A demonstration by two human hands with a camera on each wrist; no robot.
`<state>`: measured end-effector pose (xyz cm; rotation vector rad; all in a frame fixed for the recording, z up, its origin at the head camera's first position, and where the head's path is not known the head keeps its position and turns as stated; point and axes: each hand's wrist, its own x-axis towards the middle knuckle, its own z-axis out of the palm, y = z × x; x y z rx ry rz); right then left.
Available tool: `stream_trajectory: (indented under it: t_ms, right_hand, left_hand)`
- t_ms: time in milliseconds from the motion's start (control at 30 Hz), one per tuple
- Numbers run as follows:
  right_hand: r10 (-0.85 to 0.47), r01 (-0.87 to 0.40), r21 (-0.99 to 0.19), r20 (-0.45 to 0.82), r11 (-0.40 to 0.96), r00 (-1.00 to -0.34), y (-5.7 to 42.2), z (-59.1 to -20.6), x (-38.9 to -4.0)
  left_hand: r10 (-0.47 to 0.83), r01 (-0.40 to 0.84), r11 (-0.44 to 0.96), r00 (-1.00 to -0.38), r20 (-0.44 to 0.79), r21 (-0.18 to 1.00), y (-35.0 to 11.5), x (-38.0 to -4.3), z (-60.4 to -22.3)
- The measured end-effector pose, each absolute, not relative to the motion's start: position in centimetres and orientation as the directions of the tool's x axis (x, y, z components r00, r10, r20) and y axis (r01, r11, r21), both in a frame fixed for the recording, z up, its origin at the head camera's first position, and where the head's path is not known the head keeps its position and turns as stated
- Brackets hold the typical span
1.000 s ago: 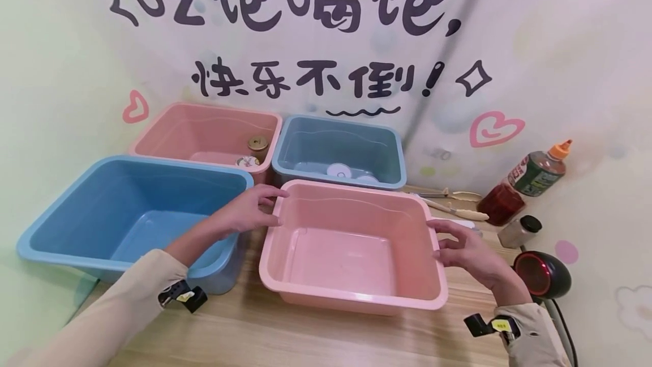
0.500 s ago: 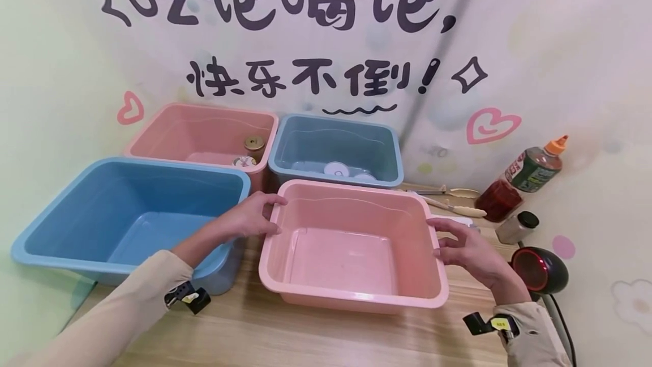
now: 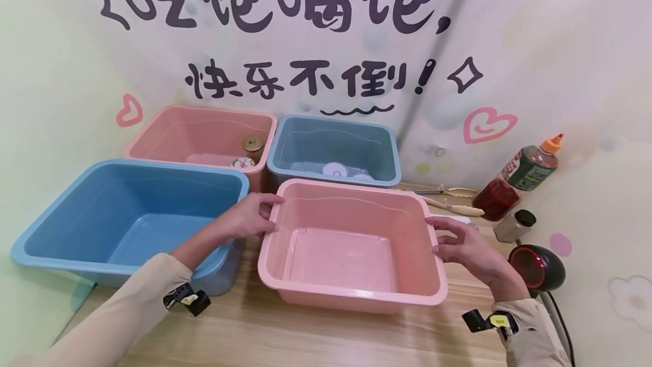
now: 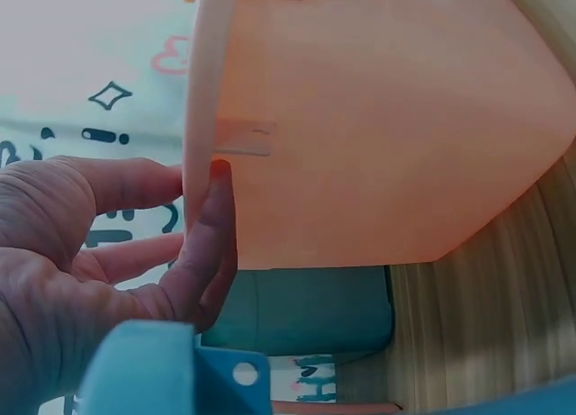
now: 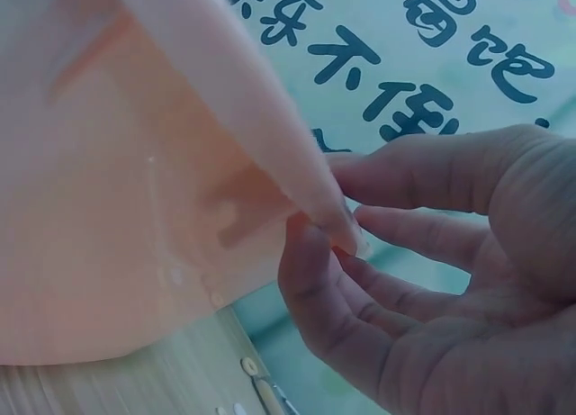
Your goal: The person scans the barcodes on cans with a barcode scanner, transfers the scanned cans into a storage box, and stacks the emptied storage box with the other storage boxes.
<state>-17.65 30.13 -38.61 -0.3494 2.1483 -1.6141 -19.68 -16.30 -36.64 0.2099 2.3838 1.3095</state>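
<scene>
A pink plastic basin (image 3: 351, 293) stands in front of me on the wooden table, with nothing inside it. At its left rim my left hand (image 3: 248, 217) grips the edge; the left wrist view shows thumb and fingers on either side of the lip, some fingers curled under it. My right hand (image 3: 466, 245) holds the opposite rim, and in the right wrist view the fingers (image 5: 310, 280) hook beneath the lip while the thumb lies on the other side.
A large blue basin (image 3: 61, 265) is at left. Behind stand a pink basin (image 3: 204, 109) with cans and a smaller blue basin (image 3: 331, 123) holding round white-topped items. Tongs (image 3: 453, 207), a sauce bottle (image 3: 530, 166), a black-capped jar (image 3: 514, 226) and a black round device (image 3: 537, 268) are at right.
Both hands stay at the pink basin's rims. The left hand's fingers have shifted slightly on the left rim. The head view has turned a little.
</scene>
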Motion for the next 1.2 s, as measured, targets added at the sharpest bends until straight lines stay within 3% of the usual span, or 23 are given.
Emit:
stream_trajectory:
  t_ms: [233, 567, 833, 933, 1033, 1200]
  right_hand:
    - [-0.469, -0.029, -0.966, -0.099, 0.258, -0.878, 30.6, -36.5, -17.4]
    - [-0.488, -0.094, -0.991, 0.037, 0.092, -0.872, 30.7, -31.6, -16.7]
    - [-0.584, -0.115, -0.968, 0.226, -0.221, -0.780, 30.1, -28.4, -16.9]
    - [-0.574, -0.110, -0.951, 0.264, -0.288, -0.776, 29.3, -27.2, -17.1]
    - [-0.548, -0.115, -0.952, 0.260, -0.284, -0.795, 28.1, -25.9, -17.2]
    - [-0.485, -0.098, -0.974, 0.187, -0.202, -0.855, 25.5, -24.0, -17.2]
  left_hand:
    - [0.368, -0.060, 0.447, -0.897, -0.245, 0.893, -17.5, -19.4, -35.1]
    - [0.486, -0.028, 0.312, -0.854, -0.185, 0.950, -20.1, -19.6, -30.4]
    - [0.474, -0.007, 0.265, -0.870, -0.136, 0.964, -21.7, -19.5, -26.4]
    - [0.461, 0.027, 0.270, -0.881, -0.105, 0.962, -22.5, -19.6, -25.0]
    - [0.454, 0.096, 0.270, -0.890, -0.040, 0.958, -23.5, -19.9, -23.8]
    - [0.438, 0.113, 0.327, -0.898, -0.045, 0.938, -26.1, -20.5, -22.3]
